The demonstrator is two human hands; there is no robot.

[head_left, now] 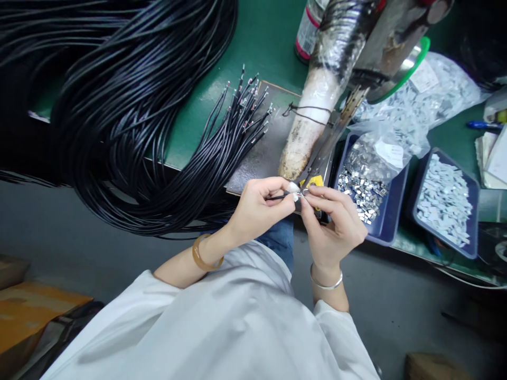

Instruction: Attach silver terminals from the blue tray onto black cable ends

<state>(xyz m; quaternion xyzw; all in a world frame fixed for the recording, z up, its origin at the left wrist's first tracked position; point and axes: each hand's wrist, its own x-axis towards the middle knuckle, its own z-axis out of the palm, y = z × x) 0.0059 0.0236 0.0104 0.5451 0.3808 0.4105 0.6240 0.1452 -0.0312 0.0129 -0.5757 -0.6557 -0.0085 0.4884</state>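
My left hand [265,208] pinches a black cable [276,198] close to its end, with white coverings on the thumb and a fingertip. Facing it, my right hand [335,221] has thumb and fingers closed at the tip of that cable; the small bit between them is too fine to make out. Just beyond the fingers is a yellow part [315,182] of a bench tool, under a long wrapped lever [303,132]. Left of it lies a bundle of black cables [222,142], their stripped ends fanned over a metal plate [273,113].
To the right stand a blue bin [390,221] of small metal shells and another blue bin [473,211] of pale small pieces. Plastic bags [420,100] lie behind them. A bottle [308,31] stands at the back. Thick cable coils [130,121] hang over the green table's edge.
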